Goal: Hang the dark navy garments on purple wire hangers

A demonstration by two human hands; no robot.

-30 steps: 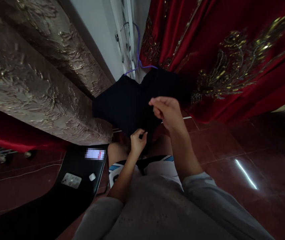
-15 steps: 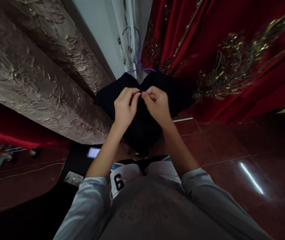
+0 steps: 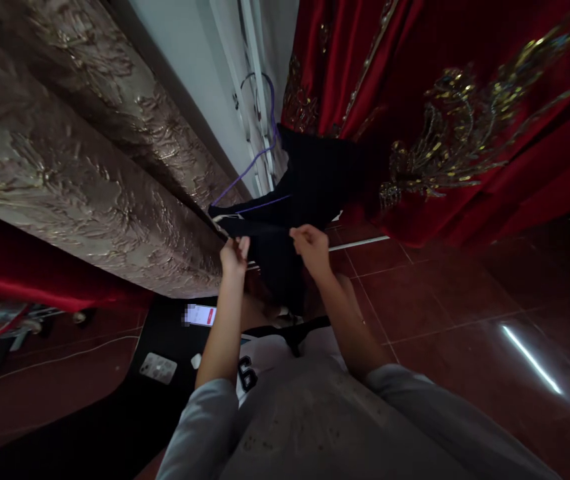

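A dark garment (image 3: 315, 173) hangs partly on a purple wire hanger (image 3: 245, 175); its right side still covers the hanger, while the left arm of the hanger is bare. My left hand (image 3: 235, 255) has its fingers curled around the garment's lower left edge. Across from it, my right hand (image 3: 313, 250) pinches the front of the cloth. Between the two hands the fabric is stretched sideways. The exact spots that the fingertips grip are dark and hard to make out.
A white metal rack (image 3: 255, 40) stands behind the hanger. Beige textured curtains (image 3: 115, 153) rise at left, a sequined red curtain (image 3: 445, 220) at right. On a black surface (image 3: 129, 407) lie a lit phone (image 3: 202, 315) and a patterned phone (image 3: 158, 368). Red tiles (image 3: 439, 287) cover the floor.
My hands have moved apart and lower, pulling the garment's left side down and off the hanger's left arm. The hanger has tilted down at the left.
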